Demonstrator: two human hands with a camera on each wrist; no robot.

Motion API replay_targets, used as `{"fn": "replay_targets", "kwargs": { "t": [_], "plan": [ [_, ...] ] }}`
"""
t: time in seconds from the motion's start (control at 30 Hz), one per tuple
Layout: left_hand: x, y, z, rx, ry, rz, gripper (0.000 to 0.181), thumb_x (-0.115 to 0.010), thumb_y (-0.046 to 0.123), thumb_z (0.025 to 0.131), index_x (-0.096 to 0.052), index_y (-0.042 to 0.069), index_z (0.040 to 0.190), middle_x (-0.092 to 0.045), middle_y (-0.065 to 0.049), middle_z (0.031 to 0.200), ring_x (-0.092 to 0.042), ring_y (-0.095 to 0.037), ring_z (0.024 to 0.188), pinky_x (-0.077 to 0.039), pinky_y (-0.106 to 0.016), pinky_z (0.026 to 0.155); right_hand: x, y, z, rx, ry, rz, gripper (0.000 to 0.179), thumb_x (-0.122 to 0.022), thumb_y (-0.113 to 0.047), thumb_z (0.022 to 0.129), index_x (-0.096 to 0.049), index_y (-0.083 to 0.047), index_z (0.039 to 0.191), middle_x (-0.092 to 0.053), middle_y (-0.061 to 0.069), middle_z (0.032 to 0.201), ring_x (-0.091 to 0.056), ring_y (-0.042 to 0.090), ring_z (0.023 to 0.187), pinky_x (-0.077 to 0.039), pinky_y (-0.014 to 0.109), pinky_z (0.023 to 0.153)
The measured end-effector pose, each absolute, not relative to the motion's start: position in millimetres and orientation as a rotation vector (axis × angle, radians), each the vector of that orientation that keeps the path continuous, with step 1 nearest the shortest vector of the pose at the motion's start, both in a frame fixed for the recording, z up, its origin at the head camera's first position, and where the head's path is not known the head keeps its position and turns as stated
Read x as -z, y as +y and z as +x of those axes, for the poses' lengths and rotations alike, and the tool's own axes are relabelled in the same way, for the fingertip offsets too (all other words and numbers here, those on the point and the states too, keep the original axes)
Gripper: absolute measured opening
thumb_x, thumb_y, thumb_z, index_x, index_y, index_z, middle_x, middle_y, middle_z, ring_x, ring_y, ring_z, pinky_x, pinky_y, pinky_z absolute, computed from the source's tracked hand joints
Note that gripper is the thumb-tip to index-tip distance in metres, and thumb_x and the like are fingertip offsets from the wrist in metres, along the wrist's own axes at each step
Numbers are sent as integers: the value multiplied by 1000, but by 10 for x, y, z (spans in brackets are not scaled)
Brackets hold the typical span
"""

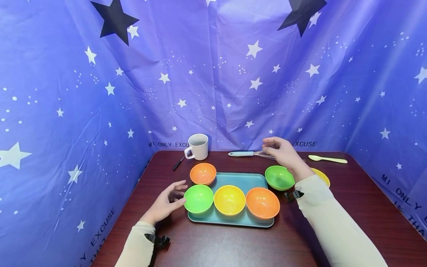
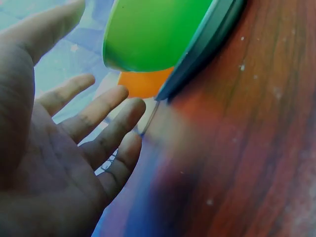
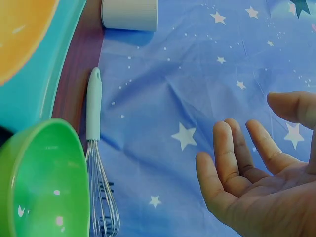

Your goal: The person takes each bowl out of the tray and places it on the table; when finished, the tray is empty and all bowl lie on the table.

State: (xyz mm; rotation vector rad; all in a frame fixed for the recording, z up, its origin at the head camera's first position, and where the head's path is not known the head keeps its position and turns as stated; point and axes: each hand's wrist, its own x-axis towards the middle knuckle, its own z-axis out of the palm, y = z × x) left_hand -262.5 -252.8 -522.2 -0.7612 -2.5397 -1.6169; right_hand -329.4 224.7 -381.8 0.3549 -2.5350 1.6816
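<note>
A teal tray carries a light green bowl, a yellow bowl and an orange bowl in a row along its near side. Beside the light green bowl is my left hand, fingers spread and holding nothing; the left wrist view has them apart from the bowl. My right hand hovers above a second green bowl, right of the tray, and hides part of a whisk. In the right wrist view its loosely bent fingers hold nothing.
Another orange bowl sits at the tray's back left corner. Behind it stand a white mug and a thin dark implement. At right, a yellow bowl is partly covered by my sleeve, near a pale yellow spoon-like utensil.
</note>
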Motion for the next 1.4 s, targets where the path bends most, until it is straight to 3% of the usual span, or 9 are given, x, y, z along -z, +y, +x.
{"fn": "replay_targets", "kwargs": {
  "t": [0.13, 0.37, 0.63, 0.9, 1.1, 1.4],
  "plan": [
    [5230, -2528, -2601, 1618, -2557, -789, 70, -78, 17, 96, -45, 7, 157, -61, -11, 143, -65, -27, 118, -54, -36, 89, 3807, 2161, -3346, -1679, -2549, 374, 46, -65, -13, 104, -55, 3, 146, -62, 25, 135, -59, 27, 117, -48, 31, 97],
    [5277, -2528, -2608, 1604, -2591, -842, 77, -83, 18, 92, -44, 6, 157, -61, -6, 143, -64, -23, 119, -53, -37, 89, 3842, 2018, -3448, -1744, -2578, 379, 45, -64, -17, 105, -56, -1, 146, -61, 19, 131, -60, 27, 114, -49, 44, 102],
    [5260, -2502, -2578, 1592, -2630, -871, 84, -88, 23, 87, -44, 12, 158, -62, -3, 138, -63, -24, 116, -53, -39, 90, 3878, 1813, -3531, -1743, -2622, 386, 43, -63, -15, 105, -57, -1, 145, -63, 20, 132, -59, 33, 120, -49, 41, 98],
    [5281, -2504, -2591, 1568, -2624, -913, 82, -89, 22, 85, -47, 15, 156, -63, -1, 133, -65, -23, 110, -53, -36, 87, 3921, 1630, -3601, -1773, -2663, 374, 41, -66, -19, 104, -61, -4, 141, -63, 17, 129, -61, 32, 117, -48, 46, 99],
    [5264, -2499, -2584, 1574, -2625, -917, 81, -88, 22, 86, -48, 19, 156, -65, 1, 131, -65, -22, 110, -53, -37, 87, 3951, 1505, -3643, -1795, -2673, 381, 40, -67, -16, 102, -62, -2, 139, -63, 15, 123, -61, 30, 113, -51, 43, 96],
    [5245, -2500, -2579, 1565, -2634, -914, 81, -89, 24, 85, -49, 20, 155, -67, 4, 125, -65, -21, 110, -53, -37, 87, 3981, 1302, -3684, -1851, -2681, 349, 41, -69, -13, 99, -63, -1, 138, -61, 17, 128, -62, 30, 114, -50, 49, 103]
  ]
}}
